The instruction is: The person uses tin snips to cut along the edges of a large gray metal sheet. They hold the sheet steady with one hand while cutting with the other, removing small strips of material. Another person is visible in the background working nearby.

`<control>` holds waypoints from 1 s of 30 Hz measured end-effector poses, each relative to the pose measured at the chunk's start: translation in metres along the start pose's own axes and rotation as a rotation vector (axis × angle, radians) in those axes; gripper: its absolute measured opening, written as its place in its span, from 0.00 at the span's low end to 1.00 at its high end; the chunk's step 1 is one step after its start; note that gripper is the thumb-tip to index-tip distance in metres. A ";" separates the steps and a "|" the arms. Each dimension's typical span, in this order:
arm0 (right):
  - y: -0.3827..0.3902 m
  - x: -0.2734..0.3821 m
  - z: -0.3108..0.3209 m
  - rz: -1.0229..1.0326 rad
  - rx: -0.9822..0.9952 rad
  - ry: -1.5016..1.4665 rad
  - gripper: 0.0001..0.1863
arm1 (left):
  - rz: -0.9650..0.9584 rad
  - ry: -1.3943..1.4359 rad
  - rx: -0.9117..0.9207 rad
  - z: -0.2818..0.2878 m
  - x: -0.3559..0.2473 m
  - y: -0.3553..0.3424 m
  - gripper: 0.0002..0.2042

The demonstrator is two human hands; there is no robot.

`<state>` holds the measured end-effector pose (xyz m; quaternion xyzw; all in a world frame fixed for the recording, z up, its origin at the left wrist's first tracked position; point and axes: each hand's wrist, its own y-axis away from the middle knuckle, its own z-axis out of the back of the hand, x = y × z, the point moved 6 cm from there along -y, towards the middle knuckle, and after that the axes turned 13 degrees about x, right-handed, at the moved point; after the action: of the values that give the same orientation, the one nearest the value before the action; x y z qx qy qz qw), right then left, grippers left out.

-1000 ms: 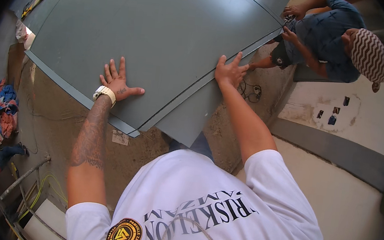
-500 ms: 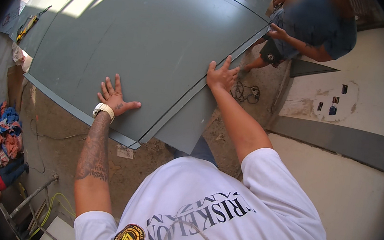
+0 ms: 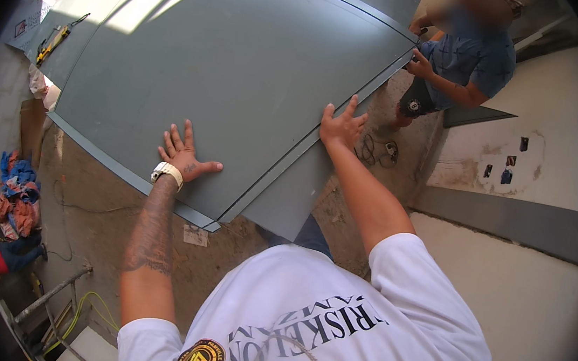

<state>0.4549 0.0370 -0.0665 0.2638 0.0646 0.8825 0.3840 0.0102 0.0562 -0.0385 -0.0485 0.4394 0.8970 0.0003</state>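
A large grey-green sheet panel point(image 3: 244, 70) with a folded edge strip point(image 3: 284, 160) along its right side fills the middle. My left hand point(image 3: 189, 154) lies flat on the panel near its close corner, fingers spread, a white watch on the wrist. Over the right edge strip rests my right hand point(image 3: 342, 126), fingers stretched out and apart. Neither hand grips anything. A smaller flat grey piece point(image 3: 287, 194) shows below that edge. At the far right corner, a co-worker's hand point(image 3: 419, 64) touches the panel's edge.
The co-worker point(image 3: 466, 65) in a blue shirt stands at the far right. A yellow-handled tool point(image 3: 53, 44) lies on the panel's left. Cables point(image 3: 377, 149) lie on the floor at right. Crumpled cloths point(image 3: 18, 194) and a metal frame point(image 3: 54, 304) are at left.
The whole view has shifted slightly, so the panel sits a little lower and more to the right. The co-worker's body has shifted beside the corner. My hands keep nearly the same places.
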 end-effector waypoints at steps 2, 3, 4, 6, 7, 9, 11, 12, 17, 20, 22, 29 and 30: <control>0.001 0.000 0.001 0.015 -0.025 -0.032 0.48 | -0.004 0.009 0.004 0.000 -0.001 0.002 0.84; 0.001 0.000 0.002 0.023 -0.029 -0.044 0.48 | -0.006 0.009 0.020 -0.002 -0.001 0.002 0.84; 0.002 0.003 0.002 0.035 -0.030 -0.063 0.48 | -0.001 0.006 0.030 -0.001 0.000 0.003 0.84; 0.004 0.000 0.009 0.059 -0.035 -0.128 0.48 | -0.002 0.004 0.051 0.001 0.000 0.005 0.83; 0.006 -0.001 0.010 0.075 -0.030 -0.165 0.48 | -0.006 0.003 0.064 0.001 -0.001 0.006 0.83; 0.007 -0.002 0.011 0.096 -0.028 -0.239 0.48 | -0.004 0.002 0.067 0.000 0.002 0.008 0.83; 0.004 -0.009 0.009 0.106 -0.072 -0.251 0.49 | -0.015 -0.003 0.054 0.000 0.003 0.007 0.82; 0.006 -0.009 0.012 0.100 -0.102 -0.247 0.49 | -0.018 -0.003 0.050 -0.002 0.002 0.006 0.82; 0.006 -0.011 0.011 0.218 -0.134 -0.258 0.49 | -0.044 0.020 0.027 -0.002 0.004 0.006 0.83; -0.006 -0.018 0.006 0.319 -0.212 -0.213 0.49 | -0.054 0.027 0.020 -0.001 -0.002 0.011 0.83; -0.009 -0.015 0.006 0.343 -0.179 -0.241 0.49 | -0.046 0.030 0.019 0.002 -0.006 0.014 0.84; -0.003 -0.012 0.010 0.359 -0.183 -0.290 0.48 | -0.048 0.015 -0.023 0.002 -0.004 0.010 0.85; -0.001 -0.012 0.010 0.354 -0.173 -0.290 0.48 | -0.043 0.013 -0.021 0.001 -0.003 0.011 0.85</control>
<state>0.4674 0.0285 -0.0630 0.3611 -0.1141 0.8912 0.2497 0.0127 0.0507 -0.0287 -0.0636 0.4289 0.9010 0.0160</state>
